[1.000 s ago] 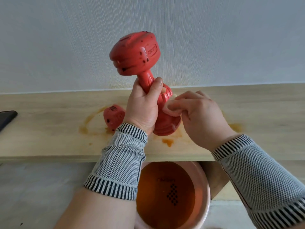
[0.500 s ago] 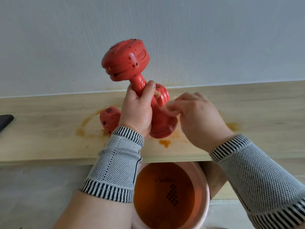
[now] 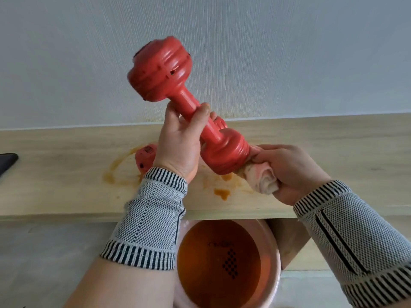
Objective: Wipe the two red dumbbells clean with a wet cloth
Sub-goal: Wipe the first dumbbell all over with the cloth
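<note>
My left hand (image 3: 178, 143) grips the handle of a red dumbbell (image 3: 186, 101) and holds it tilted above the wooden shelf (image 3: 333, 147), one head high at the left, the other low at the right. My right hand (image 3: 291, 170) holds a rolled, stained white cloth (image 3: 261, 178) and presses it against the end of the lower head. The second red dumbbell (image 3: 145, 157) lies on the shelf behind my left hand, mostly hidden; one head shows left of my wrist and a bit beyond my fingers.
Orange-brown stains (image 3: 221, 193) mark the shelf under the dumbbell. A pink basin (image 3: 274, 258) of orange-brown water stands on the floor below the shelf edge. A dark object (image 3: 6, 161) lies at the shelf's far left. A pale wall rises behind.
The held dumbbell has tilted over, its lower head swinging right and up off the shelf. My right hand moved from the head's side to its end face, the cloth now showing.
</note>
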The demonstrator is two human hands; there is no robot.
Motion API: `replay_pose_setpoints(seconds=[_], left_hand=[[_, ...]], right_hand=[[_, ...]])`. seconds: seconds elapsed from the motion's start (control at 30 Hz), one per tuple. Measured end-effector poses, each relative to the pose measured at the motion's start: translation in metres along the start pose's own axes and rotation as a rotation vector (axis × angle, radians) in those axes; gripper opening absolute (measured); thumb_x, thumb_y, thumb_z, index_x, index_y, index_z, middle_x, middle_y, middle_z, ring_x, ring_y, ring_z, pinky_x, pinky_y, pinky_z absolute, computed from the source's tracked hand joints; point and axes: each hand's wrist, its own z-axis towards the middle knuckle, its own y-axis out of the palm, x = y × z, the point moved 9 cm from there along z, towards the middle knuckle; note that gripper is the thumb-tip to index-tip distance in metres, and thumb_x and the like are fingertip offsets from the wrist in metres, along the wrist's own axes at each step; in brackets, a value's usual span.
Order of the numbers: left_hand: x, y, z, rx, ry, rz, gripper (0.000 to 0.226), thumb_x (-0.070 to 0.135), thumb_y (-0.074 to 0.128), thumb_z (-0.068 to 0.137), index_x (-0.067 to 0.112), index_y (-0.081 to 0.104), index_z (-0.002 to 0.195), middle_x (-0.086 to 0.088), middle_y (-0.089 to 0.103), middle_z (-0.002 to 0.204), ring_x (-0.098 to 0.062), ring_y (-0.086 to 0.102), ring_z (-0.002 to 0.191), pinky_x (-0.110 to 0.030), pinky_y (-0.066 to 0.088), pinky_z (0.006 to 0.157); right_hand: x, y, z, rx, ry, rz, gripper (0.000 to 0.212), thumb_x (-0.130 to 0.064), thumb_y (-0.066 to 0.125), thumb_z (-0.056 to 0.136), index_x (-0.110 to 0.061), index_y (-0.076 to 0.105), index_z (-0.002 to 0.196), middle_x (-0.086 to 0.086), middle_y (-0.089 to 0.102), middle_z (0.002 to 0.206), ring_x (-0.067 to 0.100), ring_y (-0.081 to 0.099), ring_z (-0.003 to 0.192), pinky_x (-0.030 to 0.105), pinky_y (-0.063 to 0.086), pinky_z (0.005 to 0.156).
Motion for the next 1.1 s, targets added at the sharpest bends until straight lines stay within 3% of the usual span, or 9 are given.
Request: replay_pose_setpoints(seconds=[0.2,0.33,0.47,0.53,0.67,0.83,0.97,1.03,1.1], left_hand=[[0.000,-0.007,0.004,0.012,-0.018,-0.135,0.009,0.010,0.056,0.094,0.013,0.050,0.088,-0.004,0.058,0.072,-0.016,0.058,0.066,-0.036,0.051,0.069],[0.000,-0.016,0.008,0.082,0.040,-0.009,0.011,0.018,0.063,0.088,0.014,0.052,0.090,-0.001,0.059,0.071,-0.017,0.058,0.069,-0.039,0.051,0.076],[0.000,-0.010,0.006,0.086,0.111,0.270,0.021,0.029,0.065,0.079,0.017,0.054,0.093,-0.003,0.058,0.074,-0.020,0.057,0.072,-0.043,0.053,0.079],[-0.003,-0.008,0.003,0.082,0.105,0.323,0.028,0.036,0.067,0.075,0.018,0.054,0.093,-0.005,0.057,0.076,-0.021,0.055,0.071,-0.043,0.052,0.076],[-0.005,-0.008,0.000,0.088,0.115,0.383,0.035,0.049,0.066,0.069,0.023,0.057,0.092,-0.004,0.061,0.083,-0.024,0.060,0.081,-0.057,0.050,0.091],[-0.009,-0.010,0.004,0.087,0.082,0.313,0.028,0.035,0.067,0.075,0.018,0.055,0.093,-0.002,0.058,0.075,-0.019,0.056,0.069,-0.038,0.053,0.072],[-0.009,-0.005,0.002,0.046,0.070,0.281,0.031,0.042,0.070,0.071,0.020,0.059,0.091,-0.003,0.061,0.079,-0.027,0.060,0.082,-0.057,0.050,0.093],[-0.009,-0.001,-0.001,0.043,0.077,0.322,0.028,0.039,0.070,0.075,0.019,0.058,0.092,-0.002,0.061,0.076,-0.024,0.060,0.076,-0.049,0.055,0.085],[-0.011,-0.004,-0.002,0.056,0.069,0.299,0.019,0.026,0.066,0.085,0.015,0.055,0.094,0.000,0.056,0.066,-0.016,0.056,0.060,-0.033,0.054,0.064]], right_hand=[[-0.019,0.002,-0.003,-0.021,-0.096,-0.057,0.016,0.001,0.058,0.087,0.003,0.072,0.096,0.027,0.071,0.100,0.031,0.069,0.080,0.043,0.053,0.081],[-0.072,-0.002,-0.023,0.259,-0.534,-0.482,0.013,-0.018,0.064,0.092,-0.024,0.076,0.092,0.006,0.073,0.085,0.030,0.066,0.059,0.035,0.057,0.053],[-0.074,0.075,-0.053,0.074,-1.079,-1.069,0.038,-0.010,0.040,0.078,-0.023,0.076,0.081,-0.006,0.068,0.088,0.027,0.056,0.076,0.030,0.045,0.071],[-0.056,0.085,-0.046,-0.002,-1.070,-1.166,0.042,-0.020,0.035,0.074,-0.022,0.077,0.080,-0.002,0.070,0.088,0.032,0.055,0.080,0.033,0.050,0.069],[-0.063,0.059,-0.032,0.158,-1.021,-1.078,0.041,-0.024,0.036,0.077,-0.021,0.077,0.081,-0.001,0.070,0.086,0.032,0.056,0.080,0.032,0.048,0.069],[-0.054,0.091,-0.051,-0.014,-1.170,-1.207,0.032,-0.006,0.049,0.075,-0.020,0.077,0.077,-0.004,0.070,0.086,0.029,0.056,0.078,0.029,0.048,0.072],[-0.069,0.054,-0.036,0.122,-1.009,-1.043,0.041,-0.025,0.034,0.077,-0.019,0.075,0.080,-0.002,0.069,0.088,0.032,0.057,0.083,0.029,0.042,0.071],[-0.066,0.059,-0.038,0.095,-1.019,-1.100,0.041,-0.024,0.034,0.076,-0.020,0.074,0.077,-0.004,0.069,0.087,0.030,0.056,0.082,0.029,0.043,0.070],[-0.056,0.081,-0.046,-0.020,-1.071,-1.213,0.033,-0.018,0.041,0.075,-0.021,0.074,0.071,-0.004,0.069,0.082,0.029,0.056,0.078,0.028,0.046,0.069]])
